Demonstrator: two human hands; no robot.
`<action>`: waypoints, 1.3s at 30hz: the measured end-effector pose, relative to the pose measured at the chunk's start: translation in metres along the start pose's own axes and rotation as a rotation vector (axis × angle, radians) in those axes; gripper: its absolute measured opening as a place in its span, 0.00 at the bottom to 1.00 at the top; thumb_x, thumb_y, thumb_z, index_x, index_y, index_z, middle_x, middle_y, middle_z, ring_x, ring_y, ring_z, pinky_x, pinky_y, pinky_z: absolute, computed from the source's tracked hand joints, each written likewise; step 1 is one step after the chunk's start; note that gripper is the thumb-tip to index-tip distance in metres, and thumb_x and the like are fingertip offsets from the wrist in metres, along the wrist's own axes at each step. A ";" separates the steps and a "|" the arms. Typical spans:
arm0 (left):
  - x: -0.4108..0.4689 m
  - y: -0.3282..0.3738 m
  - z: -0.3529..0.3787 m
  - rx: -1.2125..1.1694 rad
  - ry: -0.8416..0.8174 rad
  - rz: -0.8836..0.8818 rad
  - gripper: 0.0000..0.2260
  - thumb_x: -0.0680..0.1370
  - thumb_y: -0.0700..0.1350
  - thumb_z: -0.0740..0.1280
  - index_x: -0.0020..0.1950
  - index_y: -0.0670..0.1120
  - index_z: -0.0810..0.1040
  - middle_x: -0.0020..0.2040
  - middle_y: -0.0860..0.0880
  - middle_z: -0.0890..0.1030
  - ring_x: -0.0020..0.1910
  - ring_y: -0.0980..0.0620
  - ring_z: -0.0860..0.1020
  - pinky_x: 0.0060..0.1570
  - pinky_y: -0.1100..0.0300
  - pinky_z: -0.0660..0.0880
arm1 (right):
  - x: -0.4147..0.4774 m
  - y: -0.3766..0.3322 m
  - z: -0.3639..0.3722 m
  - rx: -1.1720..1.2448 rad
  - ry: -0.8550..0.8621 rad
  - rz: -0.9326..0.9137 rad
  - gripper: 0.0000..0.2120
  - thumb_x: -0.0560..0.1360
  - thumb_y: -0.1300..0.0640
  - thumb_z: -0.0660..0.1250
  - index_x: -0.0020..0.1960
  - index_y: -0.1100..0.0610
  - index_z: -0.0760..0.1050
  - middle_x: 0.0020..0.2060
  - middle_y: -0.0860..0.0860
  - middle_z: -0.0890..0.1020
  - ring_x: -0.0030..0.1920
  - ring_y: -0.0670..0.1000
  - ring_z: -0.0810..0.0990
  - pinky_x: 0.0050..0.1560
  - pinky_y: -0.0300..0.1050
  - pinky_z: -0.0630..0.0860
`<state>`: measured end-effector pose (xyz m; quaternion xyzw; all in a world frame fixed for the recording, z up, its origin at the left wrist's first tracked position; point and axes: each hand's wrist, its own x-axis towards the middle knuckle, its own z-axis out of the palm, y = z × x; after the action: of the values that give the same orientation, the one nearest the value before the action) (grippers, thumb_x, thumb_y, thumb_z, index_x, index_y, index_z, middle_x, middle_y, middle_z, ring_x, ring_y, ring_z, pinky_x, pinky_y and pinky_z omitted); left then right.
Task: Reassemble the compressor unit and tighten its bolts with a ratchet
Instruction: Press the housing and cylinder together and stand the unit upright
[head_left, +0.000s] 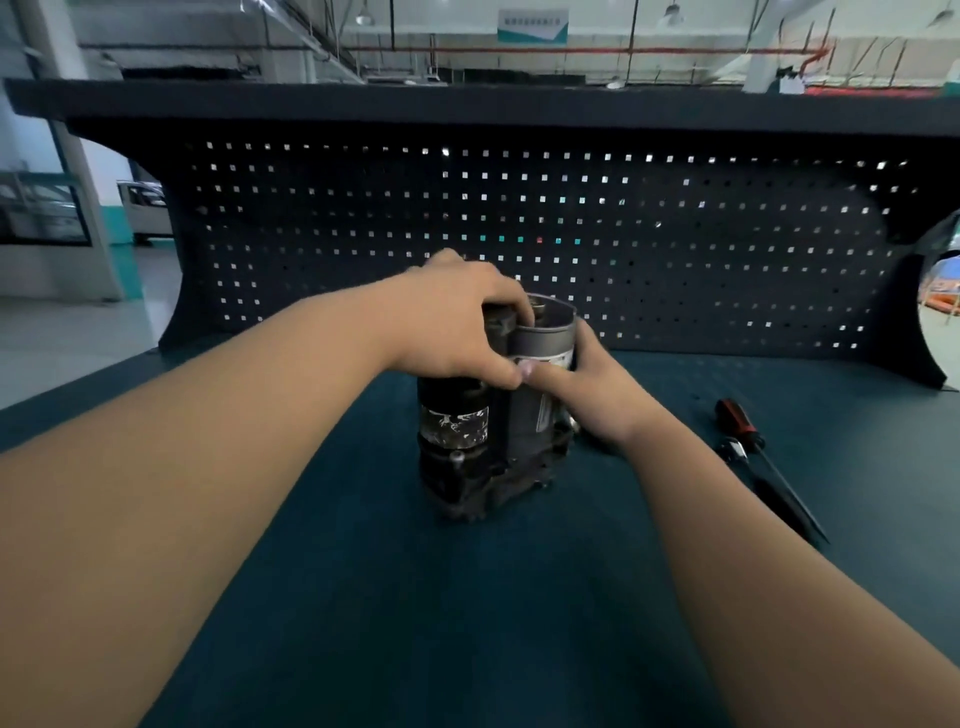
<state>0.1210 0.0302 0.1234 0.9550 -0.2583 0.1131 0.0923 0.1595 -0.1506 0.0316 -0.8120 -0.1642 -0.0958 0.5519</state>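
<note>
The compressor unit (483, 447) stands upright in the middle of the dark green bench top, with a dark cylinder on its left and a grey metal cylinder (545, 338) on its right, both rising from a grimy base. My left hand (457, 322) grips the top of the dark cylinder from above, fingers curled over its rim. My right hand (592, 389) wraps the right side of the grey cylinder, its thumb lying across the front. The two thumbs nearly touch.
A screwdriver (753, 447) with a red and black handle lies on the bench (363, 597) to the right of the unit, tip pointing toward me. A dark pegboard (519, 218) stands along the back edge of the bench.
</note>
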 end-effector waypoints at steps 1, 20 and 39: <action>-0.002 -0.005 0.002 0.013 0.041 0.016 0.27 0.61 0.67 0.67 0.60 0.67 0.73 0.61 0.61 0.70 0.62 0.55 0.62 0.61 0.56 0.64 | 0.003 0.003 0.002 0.040 -0.007 -0.005 0.38 0.61 0.38 0.74 0.68 0.44 0.67 0.56 0.41 0.81 0.56 0.44 0.80 0.51 0.40 0.76; -0.033 -0.033 0.126 -0.843 0.652 -0.183 0.42 0.73 0.54 0.70 0.65 0.80 0.40 0.52 0.83 0.68 0.50 0.83 0.68 0.38 0.79 0.70 | 0.000 -0.040 0.024 -0.414 0.309 -0.556 0.32 0.76 0.43 0.61 0.77 0.48 0.56 0.74 0.46 0.63 0.75 0.48 0.57 0.72 0.47 0.60; -0.031 -0.067 0.133 -1.033 0.493 -0.134 0.29 0.73 0.57 0.65 0.71 0.71 0.58 0.61 0.74 0.72 0.60 0.73 0.70 0.51 0.79 0.69 | 0.032 -0.085 0.025 -1.017 -0.023 -0.590 0.21 0.77 0.36 0.57 0.60 0.50 0.69 0.50 0.45 0.80 0.47 0.50 0.76 0.41 0.47 0.68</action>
<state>0.1514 0.0703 -0.0196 0.7457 -0.1900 0.1852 0.6112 0.1566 -0.0940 0.1064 -0.8957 -0.3226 -0.3032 0.0413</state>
